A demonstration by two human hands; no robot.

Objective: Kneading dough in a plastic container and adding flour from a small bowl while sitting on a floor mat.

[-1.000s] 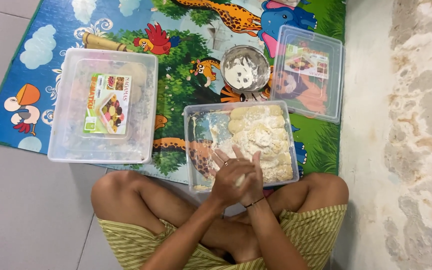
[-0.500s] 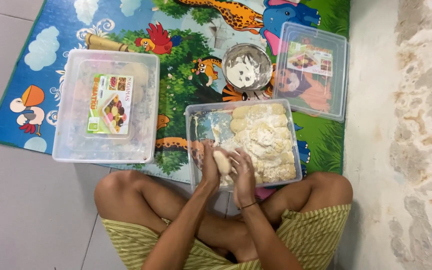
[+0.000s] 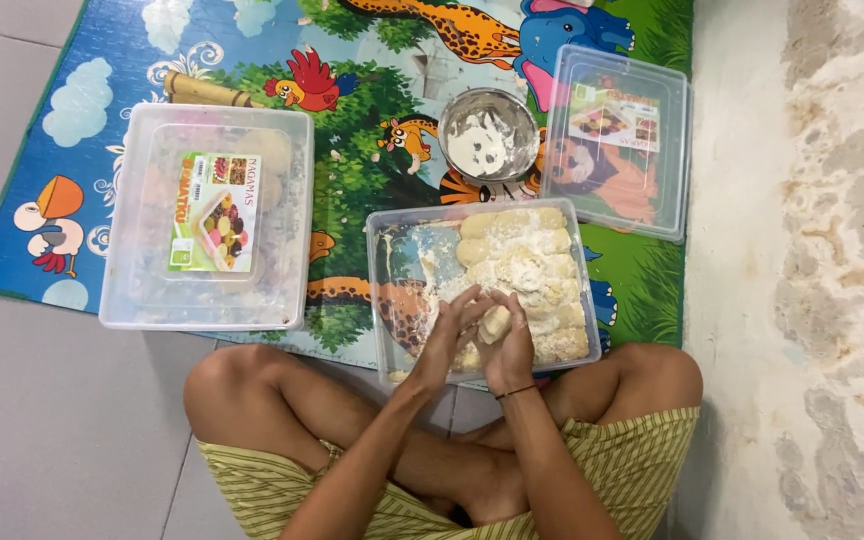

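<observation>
- Dough (image 3: 495, 322), a pale lump, is sitting between the two hands, just above the near part of the open clear box (image 3: 392, 300).
- The left hand (image 3: 449, 335) is cupping the lump from the left, its fingers (image 3: 465, 305) curling around it and grasping it.
- The right hand (image 3: 510, 350) is pressing against the lump from the right and below, its fingers clenched around the same piece; a thin dark band is circling the right wrist.
- Both hands are touching each other around the lump, with the forearms crossing up from the lap.
- The open clear box is lying on the play mat (image 3: 362, 170) right in front of the crossed legs; its right half is holding rows of floured dough pieces (image 3: 527, 265), packed side by side, while its left half is showing a dusting of flour.
- A metal bowl (image 3: 489, 135) with white flour inside is standing just beyond the box, near its far edge.
- A clear lid (image 3: 617, 140) with a picture label is lying to the right of the bowl, beside the box's far right corner.
- A second clear box (image 3: 207, 230), closed with a labelled lid, is resting to the left, apart from the open one, partly on the mat and partly on the tile floor (image 3: 52, 420).
- The person is sitting cross-legged in striped shorts (image 3: 632, 470), beside a rough wall (image 3: 812, 250) on the right.
</observation>
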